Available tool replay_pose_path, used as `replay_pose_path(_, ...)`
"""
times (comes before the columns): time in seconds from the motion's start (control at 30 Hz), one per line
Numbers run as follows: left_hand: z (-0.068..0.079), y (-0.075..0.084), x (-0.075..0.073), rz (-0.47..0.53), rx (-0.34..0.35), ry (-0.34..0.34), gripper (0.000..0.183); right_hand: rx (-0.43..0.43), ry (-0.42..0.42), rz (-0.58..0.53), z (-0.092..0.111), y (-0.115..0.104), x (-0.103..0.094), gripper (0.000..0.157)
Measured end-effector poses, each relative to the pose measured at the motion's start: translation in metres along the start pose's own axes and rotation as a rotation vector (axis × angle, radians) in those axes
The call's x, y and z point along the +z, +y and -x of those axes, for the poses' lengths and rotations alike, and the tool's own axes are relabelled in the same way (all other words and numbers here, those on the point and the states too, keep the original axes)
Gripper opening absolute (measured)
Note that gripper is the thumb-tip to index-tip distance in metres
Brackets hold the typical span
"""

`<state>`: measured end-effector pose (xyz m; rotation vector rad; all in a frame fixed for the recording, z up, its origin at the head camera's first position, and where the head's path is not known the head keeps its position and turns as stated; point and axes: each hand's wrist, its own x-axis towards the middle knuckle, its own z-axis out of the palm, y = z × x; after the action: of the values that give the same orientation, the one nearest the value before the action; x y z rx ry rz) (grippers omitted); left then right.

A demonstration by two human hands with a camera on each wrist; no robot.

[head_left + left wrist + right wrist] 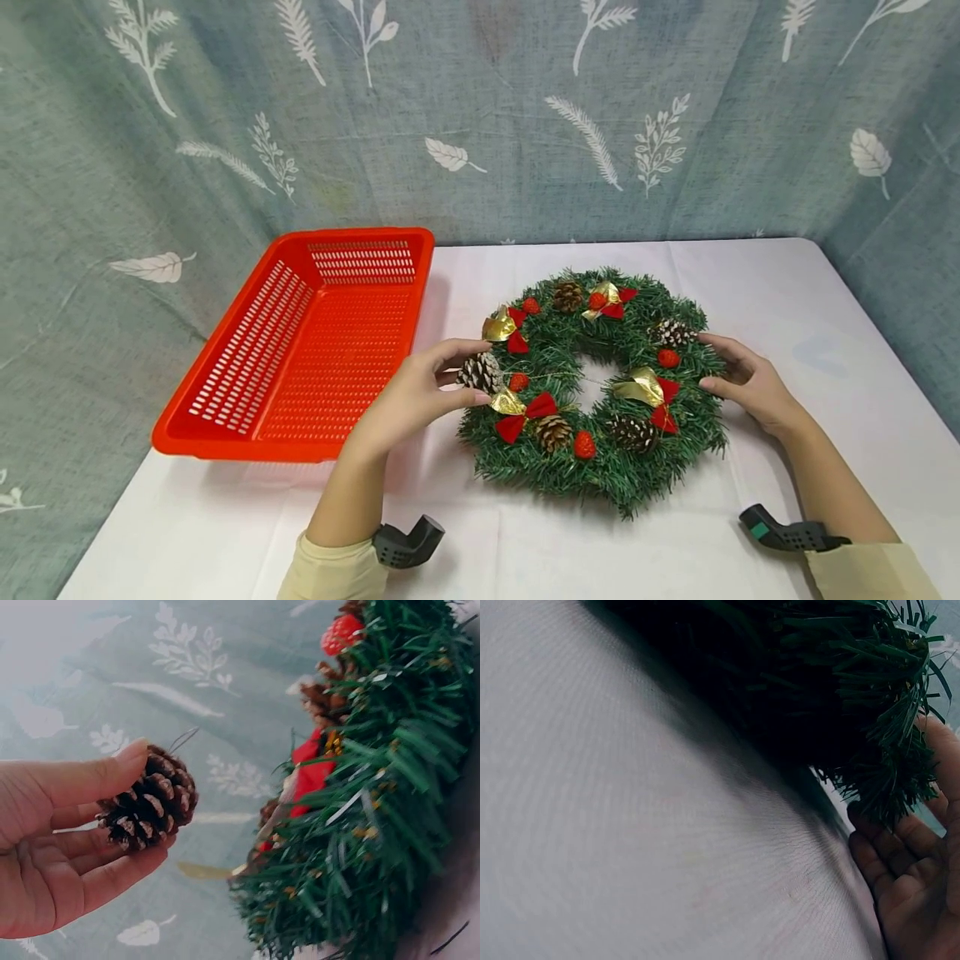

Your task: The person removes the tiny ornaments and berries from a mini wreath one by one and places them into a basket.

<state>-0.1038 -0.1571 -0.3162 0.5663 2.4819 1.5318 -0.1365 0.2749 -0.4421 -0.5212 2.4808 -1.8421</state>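
In the head view my left hand (417, 392) holds a white-tipped pine cone (482, 372) between thumb and fingers, over the left side of a green Christmas wreath (555, 467). A thin wire loop sticks out from the pine cone (166, 796) in the left wrist view, where it hangs apart from the wreath (375, 825). My right hand (753, 385) grips the wreath's right edge. Its fingers curl about the green needles, as the right wrist view shows at the wreath (889, 742). The wreath bears red-and-gold bows (540, 406), red berries (584, 445) and several other pine cones (633, 433).
A red perforated plastic basket (337, 367) stands left of the wreath on the white-covered table (832, 350). Behind the table hangs a grey-green curtain (510, 183) with white leaf prints.
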Motion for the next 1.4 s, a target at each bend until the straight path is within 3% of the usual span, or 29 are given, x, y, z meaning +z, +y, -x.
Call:
replay_pose_path(0.13, 0.003, -0.001, -0.006, -0.015, -0.023, 0.006, 0.052, -0.006, -0.004, -0.016, 0.000, 0.000, 0.000, 0.061)
replay_pose_path(0.43, 0.017, -0.006, -0.021, -0.040, -0.077, 0.099, 0.053, -0.007, -0.005, -0.024, 0.000, 0.001, 0.000, 0.061)
replay_pose_path(0.57, 0.023, -0.007, -0.030, -0.085, -0.069, 0.132, 0.052, -0.014, -0.003, -0.029, -0.001, 0.000, 0.000, 0.061)
replay_pose_path(0.93, 0.035, -0.012, -0.050, -0.091, -0.072, 0.208, 0.051, -0.005, -0.001, -0.012, 0.000, 0.001, 0.000, 0.061)
replay_pose_path(1.17, 0.040, -0.017, -0.059, -0.017, -0.092, 0.217, 0.054, 0.006, 0.001, -0.005, 0.001, 0.001, -0.001, 0.062)
replay_pose_path(1.4, 0.045, -0.024, -0.072, -0.045, -0.106, 0.223, 0.055, 0.002, 0.003, -0.011, 0.001, 0.000, 0.000, 0.061)
